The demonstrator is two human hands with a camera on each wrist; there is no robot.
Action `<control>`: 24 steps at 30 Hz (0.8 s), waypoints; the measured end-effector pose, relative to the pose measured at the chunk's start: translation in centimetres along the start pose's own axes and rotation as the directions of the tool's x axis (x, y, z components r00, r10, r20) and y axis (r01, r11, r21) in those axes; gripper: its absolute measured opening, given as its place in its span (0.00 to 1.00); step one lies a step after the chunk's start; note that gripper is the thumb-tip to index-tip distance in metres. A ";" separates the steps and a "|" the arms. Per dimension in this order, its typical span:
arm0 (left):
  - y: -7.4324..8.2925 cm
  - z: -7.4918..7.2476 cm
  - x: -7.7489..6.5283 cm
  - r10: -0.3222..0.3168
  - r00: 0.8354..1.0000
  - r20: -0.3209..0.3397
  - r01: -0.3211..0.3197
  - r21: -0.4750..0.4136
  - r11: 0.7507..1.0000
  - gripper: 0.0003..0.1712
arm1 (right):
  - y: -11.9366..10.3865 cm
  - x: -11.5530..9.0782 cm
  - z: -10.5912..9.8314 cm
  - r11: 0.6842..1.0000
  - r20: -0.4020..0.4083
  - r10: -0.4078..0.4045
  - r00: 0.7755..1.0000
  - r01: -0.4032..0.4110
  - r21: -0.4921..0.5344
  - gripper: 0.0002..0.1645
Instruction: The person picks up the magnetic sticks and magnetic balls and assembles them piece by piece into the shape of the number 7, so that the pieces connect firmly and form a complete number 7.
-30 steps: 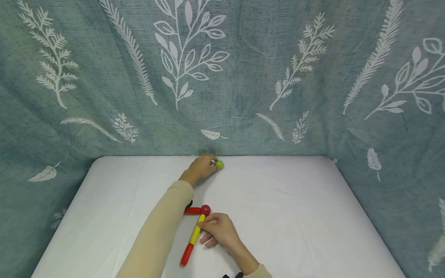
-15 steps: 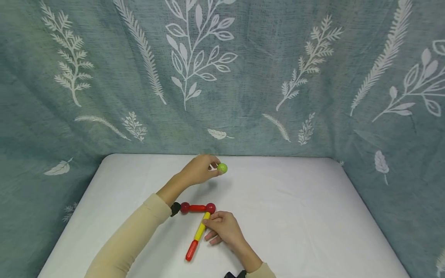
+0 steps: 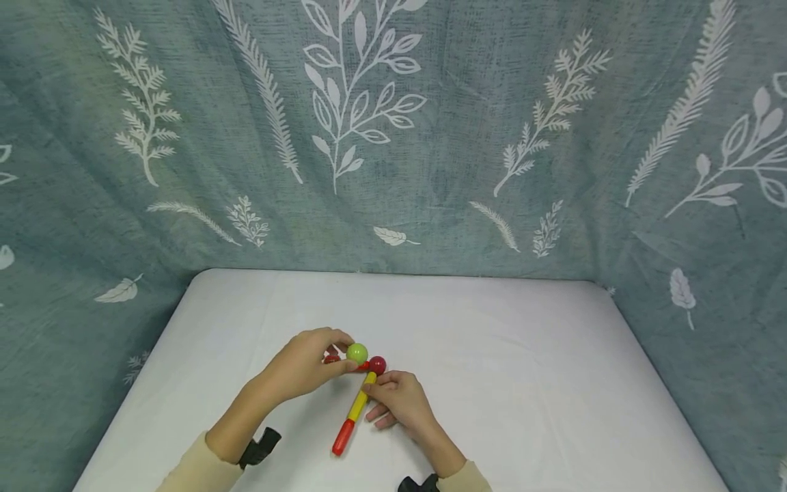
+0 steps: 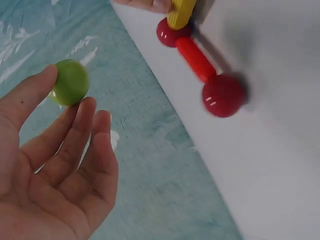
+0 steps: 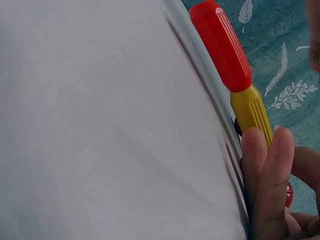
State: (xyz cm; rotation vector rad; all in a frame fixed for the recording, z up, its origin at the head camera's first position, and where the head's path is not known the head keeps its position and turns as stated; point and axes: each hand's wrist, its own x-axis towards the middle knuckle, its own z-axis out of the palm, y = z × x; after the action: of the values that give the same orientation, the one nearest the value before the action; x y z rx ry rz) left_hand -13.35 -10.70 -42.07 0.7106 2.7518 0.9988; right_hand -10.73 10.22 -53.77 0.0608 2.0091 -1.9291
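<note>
Between thumb and fingertips my left hand [image 3: 307, 362] pinches a green ball [image 4: 71, 82], held above the table near a joined set of rods and balls. My right hand [image 3: 402, 403] pinches the yellow rod [image 3: 363, 398] of that set. A red rod [image 5: 222, 47] continues from the yellow one's near end. At its far end sits a dark red ball [image 3: 378, 365]. From this ball a short red rod [image 4: 196, 59] leads to a second dark red ball [image 4: 224, 95]. In the head view, the left hand and green ball partly cover that short rod and second ball.
A white table [image 3: 522, 383] lies under the hands, its far edge meeting a green-blue curtain [image 3: 443, 137] with white leaf prints. Black wrist straps with cameras show at the left wrist [image 3: 259, 447] and the right wrist [image 3: 419, 484].
My left hand has carried the green ball from the table's far edge back towards the joined rods. The right hand keeps its pinch on the yellow rod. The head view has shifted slightly.
</note>
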 end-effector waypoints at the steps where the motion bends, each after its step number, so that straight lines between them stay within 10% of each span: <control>1: -0.3 0.2 -0.8 -0.011 1.000 -0.007 0.011 -0.011 1.000 0.16 | 0.0 0.0 0.0 1.000 0.001 0.001 1.000 -0.001 0.000 0.21; 12: -2.4 2.4 -7.2 -0.188 0.982 0.024 0.190 -0.127 0.974 0.19 | 0.1 0.1 0.2 0.999 -0.016 0.031 0.999 -0.031 0.016 0.19; 24: -4.8 3.6 -10.5 -0.100 0.933 0.345 0.180 -0.208 0.961 0.11 | 0.1 0.2 0.2 0.999 -0.027 0.047 0.999 -0.046 0.023 0.19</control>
State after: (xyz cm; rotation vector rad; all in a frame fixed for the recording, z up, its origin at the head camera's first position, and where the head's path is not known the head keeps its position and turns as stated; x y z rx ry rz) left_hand -4.93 -16.81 -48.25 0.5725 2.3103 1.0440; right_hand -10.88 9.94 -53.90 0.1386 1.9860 -1.9320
